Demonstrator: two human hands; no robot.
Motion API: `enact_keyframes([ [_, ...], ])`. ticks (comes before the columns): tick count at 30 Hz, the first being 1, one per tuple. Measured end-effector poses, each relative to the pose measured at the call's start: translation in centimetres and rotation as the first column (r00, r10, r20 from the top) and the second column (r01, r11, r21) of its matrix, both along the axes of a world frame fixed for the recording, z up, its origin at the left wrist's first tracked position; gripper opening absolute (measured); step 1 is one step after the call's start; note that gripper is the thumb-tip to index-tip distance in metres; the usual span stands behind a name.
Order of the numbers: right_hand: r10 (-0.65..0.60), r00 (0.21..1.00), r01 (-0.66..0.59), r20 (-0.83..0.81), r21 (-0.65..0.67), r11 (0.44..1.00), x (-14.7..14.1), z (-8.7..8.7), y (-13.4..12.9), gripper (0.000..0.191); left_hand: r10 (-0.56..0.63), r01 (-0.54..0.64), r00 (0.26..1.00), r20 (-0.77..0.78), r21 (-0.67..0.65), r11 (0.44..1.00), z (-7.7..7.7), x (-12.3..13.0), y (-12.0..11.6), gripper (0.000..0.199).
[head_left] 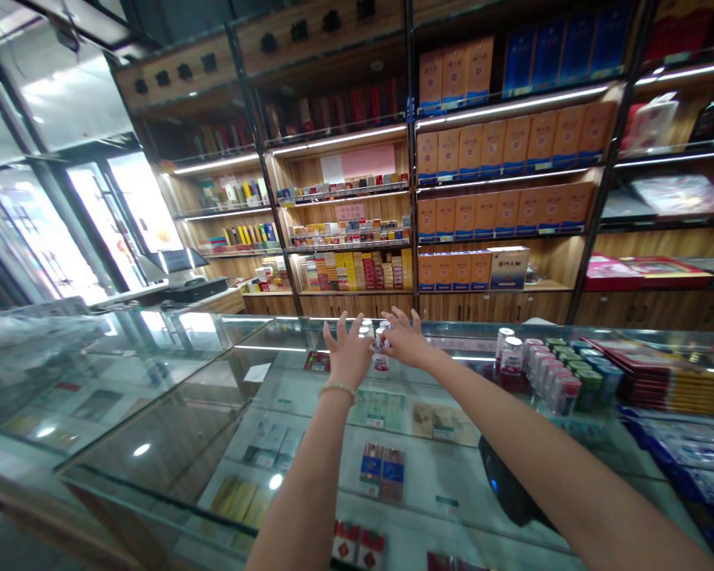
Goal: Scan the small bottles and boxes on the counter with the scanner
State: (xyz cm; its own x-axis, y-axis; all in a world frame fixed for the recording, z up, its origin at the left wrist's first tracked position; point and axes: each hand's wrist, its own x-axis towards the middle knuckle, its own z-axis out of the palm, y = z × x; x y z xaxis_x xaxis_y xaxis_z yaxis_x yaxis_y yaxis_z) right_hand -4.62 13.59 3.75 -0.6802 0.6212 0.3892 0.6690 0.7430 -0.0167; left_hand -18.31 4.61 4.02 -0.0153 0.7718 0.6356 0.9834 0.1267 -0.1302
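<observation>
Both my hands reach forward over the glass counter to a small group of clear jars with white lids (381,362). My left hand (348,353), with a bracelet at the wrist, is on the left side of the jars, its thumb and a finger near them and other fingers raised. My right hand (405,339) is at their right side, thumb and finger bent toward the jars, the rest lifted. The fingertips overlap the jars, so whether they grip one is too small to tell.
On the counter (214,444) at the right stand jars with white lids (511,355), rows of pink and green containers (562,388), and stacked red packs (648,369). A black device (505,484) lies under my right forearm. Shelves of orange boxes (505,143) rise behind.
</observation>
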Motion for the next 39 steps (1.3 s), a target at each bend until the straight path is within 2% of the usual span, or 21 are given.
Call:
enact_keyframes([
  [6,0.025,1.0,-0.025,-0.005,0.012,1.0,0.4,-0.1,-0.4,0.018,-0.003,0.004,0.999,0.037,-0.015,1.0,0.3,0.2,-0.1,0.013],
  [11,0.052,0.999,-0.052,0.013,0.007,0.999,1.7,0.1,-0.7,0.018,-0.02,0.026,0.997,0.068,-0.084,0.996,0.9,0.8,-0.4,0.012],
  [19,0.072,0.996,-0.07,0.05,-0.025,0.997,6.7,0.7,-1.8,0.019,-0.202,0.234,0.962,0.183,-0.175,0.956,1.6,3.5,-0.7,0.006],
  [23,0.076,0.995,-0.074,0.062,-0.031,0.997,9.6,0.7,-2.9,0.019,-0.314,0.345,0.933,0.178,-0.188,0.92,1.8,5.0,-1.1,0.005],
  [28,0.079,0.995,-0.078,0.053,-0.015,0.997,11.9,0.4,-3.9,0.019,-0.377,0.407,0.911,0.169,-0.218,0.887,2.4,6.9,-1.7,0.006],
  [33,0.054,0.998,-0.053,0.042,-0.019,0.998,12.3,0.1,-4.1,0.02,-0.353,0.392,0.918,0.18,-0.273,0.879,2.5,7.1,-1.7,0.011],
  [37,0.041,0.999,-0.04,0.031,-0.031,0.999,12.2,0.1,-4.3,0.019,-0.25,0.306,0.949,0.193,-0.366,0.879,1.2,6.7,-1.8,0.044],
  [39,0.037,0.999,-0.036,0.022,-0.041,0.999,12.3,0.1,-4.5,0.018,-0.221,0.287,0.954,0.205,-0.395,0.873,0.2,6.9,-1.9,0.047],
])
